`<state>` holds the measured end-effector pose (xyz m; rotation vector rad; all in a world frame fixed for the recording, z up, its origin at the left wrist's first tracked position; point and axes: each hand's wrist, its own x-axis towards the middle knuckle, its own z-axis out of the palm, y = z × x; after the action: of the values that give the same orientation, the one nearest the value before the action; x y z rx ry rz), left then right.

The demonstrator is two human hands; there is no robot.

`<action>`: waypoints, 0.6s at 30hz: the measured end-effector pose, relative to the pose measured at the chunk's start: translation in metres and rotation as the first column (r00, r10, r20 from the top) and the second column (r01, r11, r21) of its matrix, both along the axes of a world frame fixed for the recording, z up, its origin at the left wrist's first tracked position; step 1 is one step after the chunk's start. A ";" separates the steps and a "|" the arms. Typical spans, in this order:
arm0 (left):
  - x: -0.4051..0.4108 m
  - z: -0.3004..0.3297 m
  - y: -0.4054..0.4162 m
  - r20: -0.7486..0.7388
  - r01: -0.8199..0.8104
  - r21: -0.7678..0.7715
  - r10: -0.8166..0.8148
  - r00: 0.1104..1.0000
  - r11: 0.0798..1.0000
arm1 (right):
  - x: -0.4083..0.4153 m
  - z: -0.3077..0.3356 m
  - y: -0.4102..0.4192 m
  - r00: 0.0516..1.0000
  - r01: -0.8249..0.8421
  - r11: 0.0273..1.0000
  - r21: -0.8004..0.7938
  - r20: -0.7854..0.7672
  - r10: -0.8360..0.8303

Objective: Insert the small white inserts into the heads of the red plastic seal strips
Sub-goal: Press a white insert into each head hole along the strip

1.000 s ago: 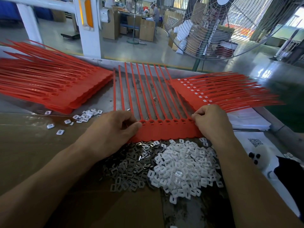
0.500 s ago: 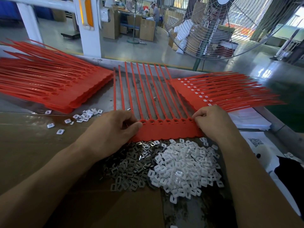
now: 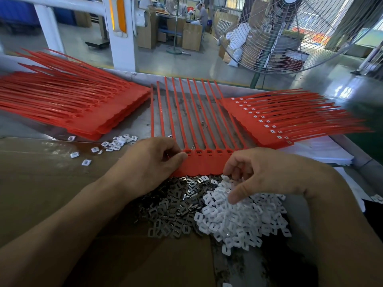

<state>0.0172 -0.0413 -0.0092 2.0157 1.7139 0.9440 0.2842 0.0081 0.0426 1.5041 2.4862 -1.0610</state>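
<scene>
A joined row of red seal strips (image 3: 205, 164) lies in front of me, heads toward me and tails pointing away. My left hand (image 3: 149, 164) pinches the row's left end at the heads. My right hand (image 3: 269, 172) hovers over the pile of small white inserts (image 3: 238, 222). Its fingers are loosely curved, the fingertips touch inserts at the row's near edge, and the thumb rests on the pile. I see no insert pinched between thumb and fingers. The visible head slots show dark openings.
A pile of dark metal clips (image 3: 172, 208) lies left of the white pile. A stack of red strips (image 3: 72, 106) sits at the left, and another stack with white inserts fitted (image 3: 269, 121) at the right. Loose inserts (image 3: 116, 141) lie on the brown cardboard (image 3: 51, 183). A large fan (image 3: 290, 34) stands behind.
My right hand has let go of the row's right end and come down toward me onto the white insert pile. My left hand keeps its hold.
</scene>
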 end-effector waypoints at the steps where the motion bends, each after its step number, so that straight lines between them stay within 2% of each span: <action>1: 0.000 0.000 0.000 -0.001 -0.002 0.001 0.002 1.000 1.000 | -0.002 0.000 -0.002 0.998 -0.030 0.999 0.012 0.049 0.029; 3: 0.001 0.001 0.000 0.001 -0.004 -0.003 0.004 1.000 1.000 | -0.005 0.001 -0.005 0.990 -0.084 0.995 0.052 0.116 0.077; 5: 0.001 0.001 0.000 0.001 -0.006 -0.009 0.006 1.000 1.000 | -0.009 0.000 -0.005 0.990 -0.106 0.991 0.083 0.099 0.098; 12: 0.001 0.002 -0.001 0.004 0.007 -0.026 -0.007 1.000 1.000 | -0.008 -0.003 0.000 0.982 -0.065 0.996 0.065 -0.170 0.075; 18: 0.001 0.003 -0.002 -0.013 0.022 -0.005 -0.022 1.000 1.000 | -0.014 -0.011 0.003 0.914 0.029 0.996 0.083 -0.406 0.007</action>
<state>0.0184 -0.0434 -0.0060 2.0378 1.6961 0.9211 0.2702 0.0112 0.0313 1.4439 2.8284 -1.4126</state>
